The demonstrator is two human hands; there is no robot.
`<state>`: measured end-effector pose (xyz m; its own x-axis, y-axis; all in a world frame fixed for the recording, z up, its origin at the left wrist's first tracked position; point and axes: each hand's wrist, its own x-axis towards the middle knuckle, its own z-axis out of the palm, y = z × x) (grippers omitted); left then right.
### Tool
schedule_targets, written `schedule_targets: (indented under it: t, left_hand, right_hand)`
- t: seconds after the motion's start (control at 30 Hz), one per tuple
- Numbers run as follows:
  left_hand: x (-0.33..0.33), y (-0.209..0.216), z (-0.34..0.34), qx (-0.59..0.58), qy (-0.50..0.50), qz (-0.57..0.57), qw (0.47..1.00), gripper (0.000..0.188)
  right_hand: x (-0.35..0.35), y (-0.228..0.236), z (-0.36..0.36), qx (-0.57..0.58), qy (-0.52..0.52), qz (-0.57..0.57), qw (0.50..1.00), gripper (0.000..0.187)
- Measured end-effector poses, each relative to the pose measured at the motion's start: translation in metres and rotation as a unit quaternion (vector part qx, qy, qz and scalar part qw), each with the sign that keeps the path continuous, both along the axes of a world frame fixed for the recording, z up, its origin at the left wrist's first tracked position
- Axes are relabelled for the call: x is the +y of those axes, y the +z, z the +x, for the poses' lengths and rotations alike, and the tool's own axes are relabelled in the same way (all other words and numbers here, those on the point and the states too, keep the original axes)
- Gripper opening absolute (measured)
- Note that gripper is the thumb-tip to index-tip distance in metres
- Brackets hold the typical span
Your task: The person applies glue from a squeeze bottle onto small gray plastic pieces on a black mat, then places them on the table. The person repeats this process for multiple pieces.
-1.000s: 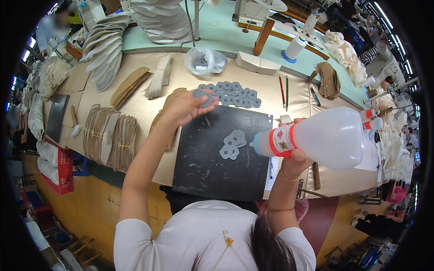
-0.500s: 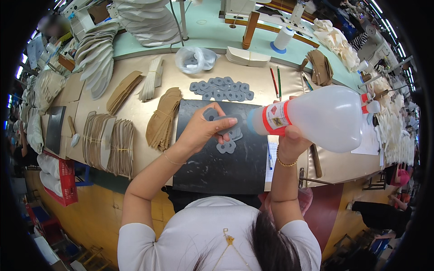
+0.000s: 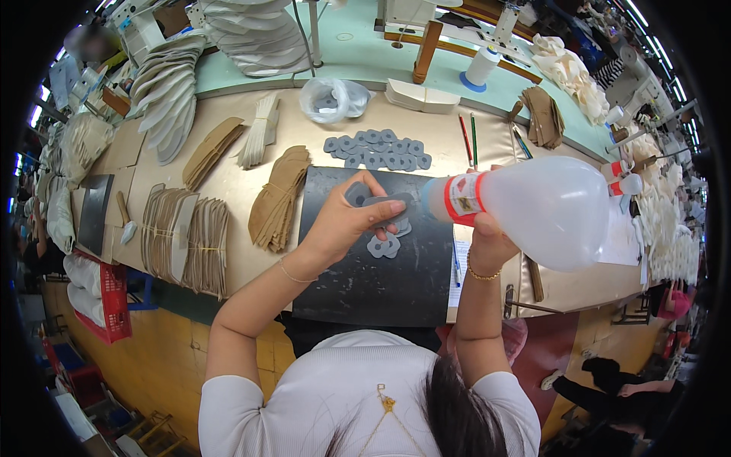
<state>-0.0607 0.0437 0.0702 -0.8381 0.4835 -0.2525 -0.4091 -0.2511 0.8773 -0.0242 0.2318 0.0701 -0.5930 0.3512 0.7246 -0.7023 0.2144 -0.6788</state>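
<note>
Over a black mat (image 3: pixel 335 282), my left hand (image 3: pixel 346 217) pinches small grey pieces (image 3: pixel 396 207) between thumb and fingers. My right hand (image 3: pixel 489 242) is wrapped round a translucent white bottle (image 3: pixel 544 213) with a red-edged label. The bottle lies tilted on its side, its bluish nozzle end (image 3: pixel 435 199) pointing left, close to the grey pieces in my left hand. Whether nozzle and piece touch I cannot tell. Below my left fingers, more grey pieces (image 3: pixel 383 245) rest on the mat. Beyond the mat lies a cluster of similar grey pieces (image 3: pixel 377 149), with dark round spots.
Bundles of brown cut pieces (image 3: pixel 282 199) and banded stacks (image 3: pixel 171 232) lie to the left. At the back are a plastic bag (image 3: pixel 333 100), a white folded stack (image 3: pixel 421 97) and a thread cone (image 3: pixel 480 67). Pencils (image 3: pixel 474 141) lie beyond the bottle; a pen (image 3: pixel 457 263) rests on paper.
The bottle has tilted slightly, its base a little lower, with its nozzle still beside the grey pieces. My left hand keeps its grip. A person at the far right has shifted position.
</note>
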Motion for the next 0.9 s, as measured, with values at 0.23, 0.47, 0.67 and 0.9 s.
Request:
schedule_targets:
  t: [0.23, 0.47, 0.67, 0.9]
  left_hand:
    - [-0.005, -0.004, -0.008, -0.050, -0.025, -0.027, 0.998, 0.020]
    - [-0.005, -0.013, -0.011, -0.090, -0.027, 0.011, 0.995, 0.020]
    - [-0.002, -0.011, -0.011, -0.110, -0.022, -0.008, 0.994, 0.015]
    - [-0.001, -0.016, -0.011, -0.037, -0.033, -0.040, 0.998, 0.015]
  right_hand:
    - [0.007, 0.002, 0.005, 0.011, -0.001, -0.083, 0.996, 0.089]
    - [-0.005, 0.013, 0.011, -0.041, 0.032, -0.154, 0.987, 0.098]
    - [-0.007, 0.010, 0.012, -0.068, 0.079, -0.167, 0.980, 0.094]
    - [-0.014, 0.011, 0.008, -0.064, 0.062, -0.120, 0.989, 0.089]
